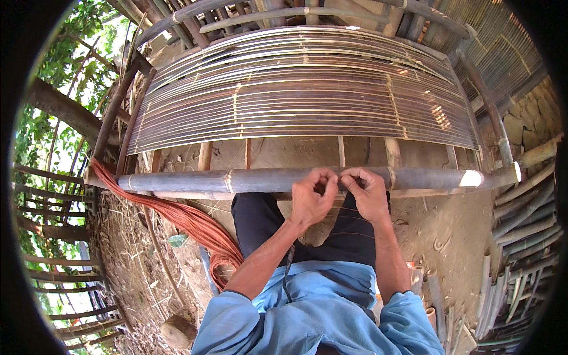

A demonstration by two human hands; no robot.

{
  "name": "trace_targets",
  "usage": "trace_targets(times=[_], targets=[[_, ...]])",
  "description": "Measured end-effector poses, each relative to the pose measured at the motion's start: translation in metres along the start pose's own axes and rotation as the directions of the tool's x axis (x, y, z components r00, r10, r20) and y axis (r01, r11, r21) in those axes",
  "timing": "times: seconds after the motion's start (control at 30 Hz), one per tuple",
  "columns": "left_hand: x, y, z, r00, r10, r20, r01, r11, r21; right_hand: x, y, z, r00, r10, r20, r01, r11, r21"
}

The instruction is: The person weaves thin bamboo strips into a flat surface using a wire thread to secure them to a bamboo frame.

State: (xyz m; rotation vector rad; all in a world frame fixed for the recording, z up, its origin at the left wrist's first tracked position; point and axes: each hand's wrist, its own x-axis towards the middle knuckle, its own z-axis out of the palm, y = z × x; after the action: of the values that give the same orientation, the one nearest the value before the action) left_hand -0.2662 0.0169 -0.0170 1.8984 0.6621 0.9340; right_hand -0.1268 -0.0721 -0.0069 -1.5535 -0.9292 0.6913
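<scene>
My left hand (pixel 315 196) and my right hand (pixel 364 193) are close together over the middle of a thick bamboo pole (pixel 272 178). The fingertips of both are pinched on what looks like a thin strand, mostly hidden by the fingers. Faint reddish strands (pixel 354 233) cross above my lap below them. A long bundle of reddish-brown fibres (pixel 183 214) drapes off the pole's left end. It runs down to a coil beside my left forearm. Beyond the pole, a rack of thin split-bamboo strips (pixel 307 97) is bound with pale lashings.
Bamboo rails (pixel 53 228) and greenery border the left side. Stacked bamboo lengths (pixel 526 219) lie at the right, with more cut pieces (pixel 488 296) upright below them. A rounded brown object (pixel 177 331) sits on the dirt floor at lower left. Dry fibre scraps litter the ground.
</scene>
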Motion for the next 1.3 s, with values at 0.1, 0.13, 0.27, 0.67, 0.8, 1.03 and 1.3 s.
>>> trace_targets(times=[0.1, 0.13, 0.27, 0.67, 0.8, 1.03, 1.3], targets=[[0.005, -0.009, 0.003, 0.956, -0.290, -0.036, 0.255, 0.889, -0.381, -0.005, 0.003, 0.005, 0.991, -0.103, -0.084, 0.088, 0.983, -0.163], [0.004, -0.012, 0.004, 0.963, -0.270, -0.012, 0.245, 0.889, -0.387, -0.004, 0.005, 0.007, 0.991, -0.101, -0.091, 0.085, 0.982, -0.167], [0.002, -0.019, -0.002, 0.978, -0.195, 0.079, 0.209, 0.857, -0.472, -0.004, -0.002, 0.009, 0.994, -0.099, -0.049, 0.090, 0.984, -0.154], [0.034, -0.021, -0.018, 0.616, -0.460, 0.640, 0.781, 0.463, -0.419, 0.005, -0.008, -0.003, 0.898, -0.438, 0.037, 0.438, 0.883, -0.172], [0.030, -0.024, -0.014, 0.732, -0.357, 0.580, 0.681, 0.405, -0.610, 0.000, -0.008, 0.005, 0.976, -0.192, -0.106, 0.192, 0.981, -0.014], [0.018, -0.008, 0.001, 0.873, -0.257, 0.415, 0.479, 0.616, -0.625, 0.009, 0.003, 0.012, 0.964, 0.018, -0.264, 0.049, 0.968, 0.246], [0.017, -0.008, -0.006, 0.892, -0.288, 0.348, 0.429, 0.782, -0.452, 0.005, 0.001, 0.007, 0.996, -0.041, -0.073, 0.040, 0.999, -0.020]])
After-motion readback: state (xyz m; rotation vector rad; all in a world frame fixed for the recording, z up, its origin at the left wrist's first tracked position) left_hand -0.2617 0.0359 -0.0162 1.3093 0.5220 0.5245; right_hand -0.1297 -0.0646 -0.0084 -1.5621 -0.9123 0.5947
